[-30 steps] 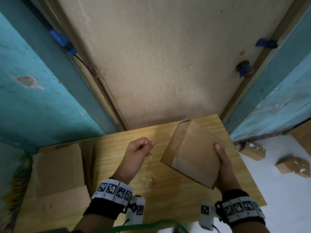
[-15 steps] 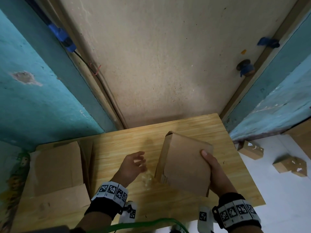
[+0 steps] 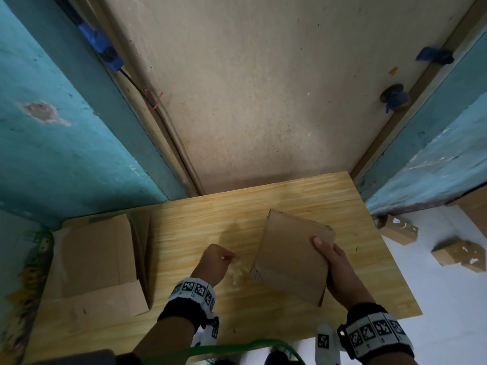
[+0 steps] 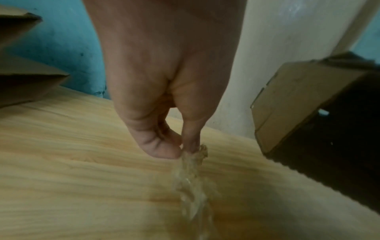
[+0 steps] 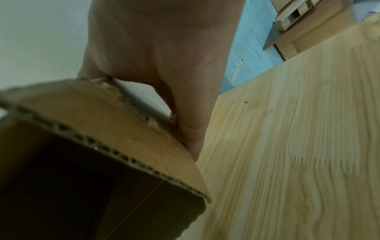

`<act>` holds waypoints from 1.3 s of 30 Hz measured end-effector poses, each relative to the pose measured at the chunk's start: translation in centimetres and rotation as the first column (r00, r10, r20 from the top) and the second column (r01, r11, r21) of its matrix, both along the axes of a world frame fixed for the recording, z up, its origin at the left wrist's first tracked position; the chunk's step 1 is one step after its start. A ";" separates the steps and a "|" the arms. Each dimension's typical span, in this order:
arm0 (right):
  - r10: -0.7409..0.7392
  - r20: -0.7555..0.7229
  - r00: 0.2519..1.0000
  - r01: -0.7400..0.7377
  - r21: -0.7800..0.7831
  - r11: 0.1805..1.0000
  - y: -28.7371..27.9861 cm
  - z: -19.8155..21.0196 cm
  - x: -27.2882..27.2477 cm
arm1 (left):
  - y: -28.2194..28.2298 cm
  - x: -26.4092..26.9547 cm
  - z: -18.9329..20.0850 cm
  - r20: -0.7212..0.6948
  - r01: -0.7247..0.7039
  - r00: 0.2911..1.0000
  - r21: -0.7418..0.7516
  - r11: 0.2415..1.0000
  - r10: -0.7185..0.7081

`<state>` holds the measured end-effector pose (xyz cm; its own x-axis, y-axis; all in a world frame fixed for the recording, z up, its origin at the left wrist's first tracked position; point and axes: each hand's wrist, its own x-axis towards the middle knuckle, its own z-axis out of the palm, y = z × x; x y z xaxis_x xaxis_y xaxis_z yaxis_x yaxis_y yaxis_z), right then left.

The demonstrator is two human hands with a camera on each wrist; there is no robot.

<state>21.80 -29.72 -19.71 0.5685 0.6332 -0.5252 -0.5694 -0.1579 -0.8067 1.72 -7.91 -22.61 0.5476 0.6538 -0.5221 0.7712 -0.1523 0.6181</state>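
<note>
box (image 3: 290,256), one, tilted lower centre, inside dark, clasped by right grip (image 3: 337,270); left grip (image 3: 213,262) pinches one clear crumpled strip (image 4: 191,178); two small boxes (image 3: 398,230) at right edge.

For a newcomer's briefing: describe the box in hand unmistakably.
Find the wooden table, then look right of its centre. There the right hand grips a tilted cardboard box. Unlike the flattened cardboard lying at the table's left, it keeps its box shape.

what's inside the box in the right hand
The box, gripped by the right hand, looks open toward the right wrist camera. Only dark, bare cardboard walls show inside; the rest is in shadow, so any contents cannot be seen.
</note>
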 end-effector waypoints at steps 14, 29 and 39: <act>0.056 0.007 0.998 -0.056 -0.041 0.998 -0.7 -0.2 -0.6 | -1.0 1.0 -1.2 -0.261 0.205 0.954 0.217 0.954 -0.146; 0.131 0.002 0.991 -0.130 -0.081 0.988 1.7 -1.0 -1.5 | 1.3 -0.9 0.4 -0.176 0.140 0.969 -0.192 0.971 -0.175; 0.261 0.179 0.949 -0.258 -0.040 0.965 3.2 1.3 -2.8 | 2.2 0.6 8.0 0.142 -0.259 0.904 -0.569 0.781 0.403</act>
